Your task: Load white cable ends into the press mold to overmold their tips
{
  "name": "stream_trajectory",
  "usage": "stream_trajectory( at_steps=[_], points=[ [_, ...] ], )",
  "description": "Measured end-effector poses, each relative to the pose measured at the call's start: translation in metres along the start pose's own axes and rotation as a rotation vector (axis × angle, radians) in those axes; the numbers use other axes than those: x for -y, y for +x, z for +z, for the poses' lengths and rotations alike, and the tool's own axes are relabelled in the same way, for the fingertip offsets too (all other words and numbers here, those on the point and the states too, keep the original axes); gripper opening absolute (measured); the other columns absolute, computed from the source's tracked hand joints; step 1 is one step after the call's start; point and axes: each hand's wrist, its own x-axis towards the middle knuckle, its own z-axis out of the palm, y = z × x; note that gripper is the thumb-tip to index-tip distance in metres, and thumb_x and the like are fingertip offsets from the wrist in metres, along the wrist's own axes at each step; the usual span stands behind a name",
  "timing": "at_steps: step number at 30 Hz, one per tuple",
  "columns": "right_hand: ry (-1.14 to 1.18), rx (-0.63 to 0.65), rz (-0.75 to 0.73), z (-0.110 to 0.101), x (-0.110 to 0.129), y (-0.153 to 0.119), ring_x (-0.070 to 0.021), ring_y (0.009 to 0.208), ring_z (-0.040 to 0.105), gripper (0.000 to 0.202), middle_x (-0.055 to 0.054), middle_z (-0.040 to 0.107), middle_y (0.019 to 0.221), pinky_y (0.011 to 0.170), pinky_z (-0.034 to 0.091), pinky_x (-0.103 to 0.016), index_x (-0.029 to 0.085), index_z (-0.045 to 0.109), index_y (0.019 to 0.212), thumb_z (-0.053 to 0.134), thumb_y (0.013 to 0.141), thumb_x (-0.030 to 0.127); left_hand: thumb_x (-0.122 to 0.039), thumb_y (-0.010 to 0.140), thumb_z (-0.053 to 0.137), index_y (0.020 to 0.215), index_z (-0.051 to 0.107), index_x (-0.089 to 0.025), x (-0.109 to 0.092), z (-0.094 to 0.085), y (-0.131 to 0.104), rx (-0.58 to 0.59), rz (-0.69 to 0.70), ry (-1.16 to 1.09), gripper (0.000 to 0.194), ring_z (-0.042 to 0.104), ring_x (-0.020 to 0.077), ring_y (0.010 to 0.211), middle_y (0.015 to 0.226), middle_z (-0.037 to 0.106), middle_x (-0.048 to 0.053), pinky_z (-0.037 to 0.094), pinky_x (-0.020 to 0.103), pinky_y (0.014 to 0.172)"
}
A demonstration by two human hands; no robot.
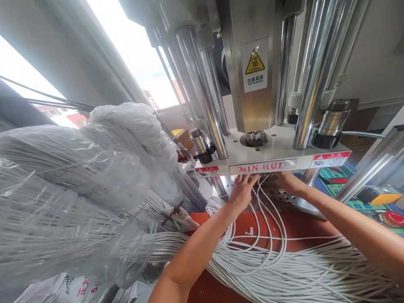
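My left hand (242, 194) reaches up under the front edge of the press's white plate (230, 153). Its visible fingers are stretched out and apart; the tips are hidden by the plate. White cables (259, 202) hang down just beside it from below the plate. My right hand (286, 182) is also beneath the plate, to the right of these cables, and its fingers are out of sight. Under my right wrist lies a metal plate with holes (295, 203). What either hand touches there cannot be made out.
A thick bundle of white cables (268, 273) lies over the red-brown table (315, 227). Plastic-wrapped cable bundles (78, 168) crowd the left. Steel columns (318, 80) and a block with a high-temperature label (256, 63) rise above. A red button (393, 219) is at far right.
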Motion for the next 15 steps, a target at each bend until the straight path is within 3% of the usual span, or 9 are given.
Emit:
stream_trajectory(
  at_steps=[3, 7, 10, 15],
  points=[
    [-0.009, 0.035, 0.032, -0.001, -0.002, -0.01, -0.0274, 0.112, 0.066, 0.071, -0.01, 0.073, 0.115, 0.102, 0.049, -0.046, 0.02, 0.067, 0.128, 0.042, 0.066, -0.003, -0.003, 0.083, 0.049, 0.14, 0.051, -0.024, -0.003, 0.005, 0.004, 0.001, 0.096, 0.032, 0.061, 0.038, 0.0276, 0.133, 0.142, 0.049, 0.007, 0.043, 0.043, 0.108],
    [-0.024, 0.084, 0.064, 0.001, 0.0, -0.016, -0.0302, 0.118, 0.062, 0.062, -0.012, 0.072, 0.119, 0.106, 0.045, -0.048, 0.021, 0.073, 0.117, 0.043, 0.068, -0.003, -0.002, 0.083, 0.05, 0.137, 0.056, -0.025, 0.001, 0.011, 0.008, 0.038, 0.074, 0.006, 0.059, 0.043, 0.0275, 0.127, 0.138, 0.054, 0.006, 0.043, 0.044, 0.107],
    [-0.002, 0.095, 0.096, -0.001, -0.004, -0.01, -0.0273, 0.118, 0.062, 0.064, -0.009, 0.072, 0.118, 0.107, 0.044, -0.044, 0.022, 0.072, 0.12, 0.044, 0.067, -0.002, 0.001, 0.079, 0.05, 0.134, 0.06, -0.032, 0.005, 0.012, 0.01, 0.058, 0.003, -0.071, 0.065, 0.046, 0.0265, 0.121, 0.14, 0.054, 0.001, 0.045, 0.044, 0.104],
    [0.057, 0.027, 0.177, -0.017, -0.003, -0.012, -0.0278, 0.117, 0.063, 0.071, -0.011, 0.072, 0.119, 0.109, 0.043, -0.05, 0.017, 0.065, 0.129, 0.042, 0.064, 0.001, 0.006, 0.076, 0.046, 0.135, 0.059, -0.027, 0.002, 0.002, 0.009, 0.081, -0.017, -0.173, 0.069, 0.043, 0.0263, 0.126, 0.138, 0.055, 0.004, 0.046, 0.044, 0.107]
  ],
)
